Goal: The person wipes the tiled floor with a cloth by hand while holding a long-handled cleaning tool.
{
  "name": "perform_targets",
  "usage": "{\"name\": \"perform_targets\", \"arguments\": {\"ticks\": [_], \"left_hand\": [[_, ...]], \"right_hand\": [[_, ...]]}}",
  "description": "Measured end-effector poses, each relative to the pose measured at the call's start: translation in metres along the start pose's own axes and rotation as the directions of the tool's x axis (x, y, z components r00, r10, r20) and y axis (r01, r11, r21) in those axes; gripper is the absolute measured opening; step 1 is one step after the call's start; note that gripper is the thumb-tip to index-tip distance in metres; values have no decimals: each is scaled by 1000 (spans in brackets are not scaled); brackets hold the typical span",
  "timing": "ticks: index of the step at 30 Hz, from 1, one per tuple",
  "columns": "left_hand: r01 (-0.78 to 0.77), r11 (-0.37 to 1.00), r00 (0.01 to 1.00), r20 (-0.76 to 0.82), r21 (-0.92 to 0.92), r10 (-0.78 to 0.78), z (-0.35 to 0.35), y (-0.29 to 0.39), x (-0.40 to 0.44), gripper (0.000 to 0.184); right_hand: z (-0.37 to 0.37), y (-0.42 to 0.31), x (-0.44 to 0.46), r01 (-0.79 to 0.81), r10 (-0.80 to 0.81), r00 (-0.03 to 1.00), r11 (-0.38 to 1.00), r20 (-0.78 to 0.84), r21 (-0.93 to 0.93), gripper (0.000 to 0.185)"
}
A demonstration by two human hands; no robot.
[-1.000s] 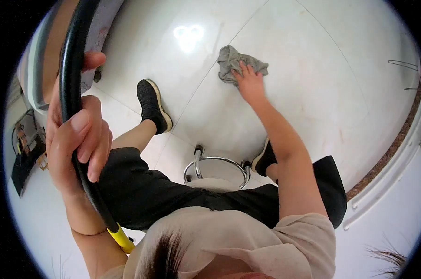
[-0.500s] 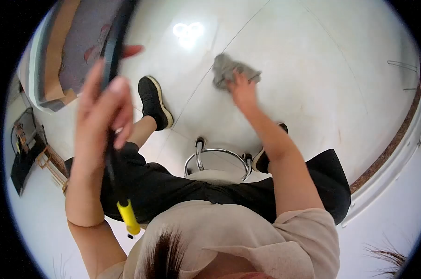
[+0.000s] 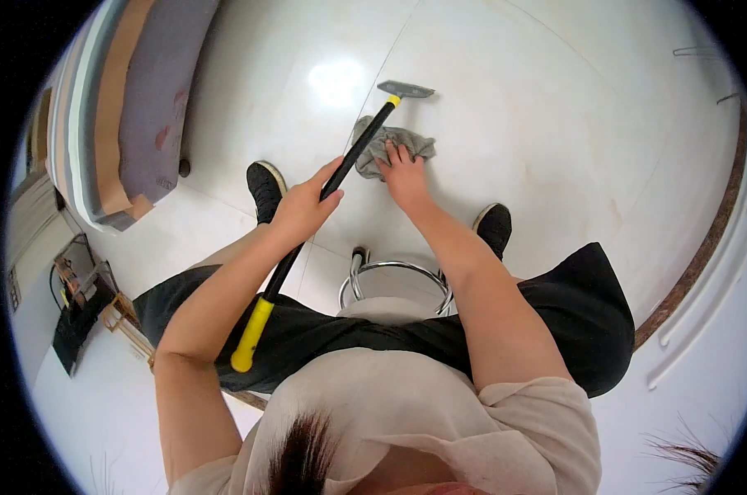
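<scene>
My left hand (image 3: 306,208) is wrapped round the black shaft of a long scraper (image 3: 359,148). Its yellow end lies over my left thigh, and its flat grey head points away from me, above the floor. My right hand (image 3: 404,177) presses on a crumpled grey cloth (image 3: 415,143) on the pale tiled floor, fingers spread over it. The scraper's shaft passes over the cloth's left side.
A chrome-framed stool (image 3: 394,266) is under me, between my black shoes. A bed-like piece with a striped edge (image 3: 110,124) stands at the upper left. Dark items and a wooden frame (image 3: 124,323) are at the left. A brown skirting strip (image 3: 703,247) curves along the right.
The scraper has swung down from near the camera, bringing its head into view. My left hand has moved right and away from me. The cloth and my right hand have shifted left.
</scene>
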State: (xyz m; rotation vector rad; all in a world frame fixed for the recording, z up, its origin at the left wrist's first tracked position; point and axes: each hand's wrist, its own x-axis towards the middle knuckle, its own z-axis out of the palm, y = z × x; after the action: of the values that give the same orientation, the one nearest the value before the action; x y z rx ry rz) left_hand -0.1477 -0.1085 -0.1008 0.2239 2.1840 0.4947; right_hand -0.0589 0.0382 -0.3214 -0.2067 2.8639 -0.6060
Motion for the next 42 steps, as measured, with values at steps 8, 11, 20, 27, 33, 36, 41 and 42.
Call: {"name": "perform_targets", "arguments": {"ticks": [8,11,20,27,33,36,41,42], "left_hand": [[31,954,995,-101,299,-1,15,7,40,54],[11,911,992,-118,412,42,9,11,47,53],[-13,852,987,-128,523,94,4,17,57,53],[-25,814,988,-108,580,107,5,13,52,52],[-9,955,989,-135,297,51,-11,10,54,51],[31,1000,984,-175,-2,-31,-57,11,26,50],[130,932,931,-282,-338,-232,-122,22,-55,49],[104,928,916,-328,-357,-229,-128,17,-69,49]], "right_hand": [[6,0,0,-24,26,998,999,-56,25,35],[11,-2,2,-37,38,998,999,-47,30,33],[5,-1,1,-22,24,999,998,-33,60,32],[5,2,1,-12,13,1000,1000,-18,25,32],[14,10,3,13,-13,1000,999,-5,34,32],[13,26,9,70,-71,997,997,-24,-35,33],[-9,107,64,-59,23,986,975,-165,-216,30],[-24,133,81,-217,166,964,944,-209,-248,29]]}}
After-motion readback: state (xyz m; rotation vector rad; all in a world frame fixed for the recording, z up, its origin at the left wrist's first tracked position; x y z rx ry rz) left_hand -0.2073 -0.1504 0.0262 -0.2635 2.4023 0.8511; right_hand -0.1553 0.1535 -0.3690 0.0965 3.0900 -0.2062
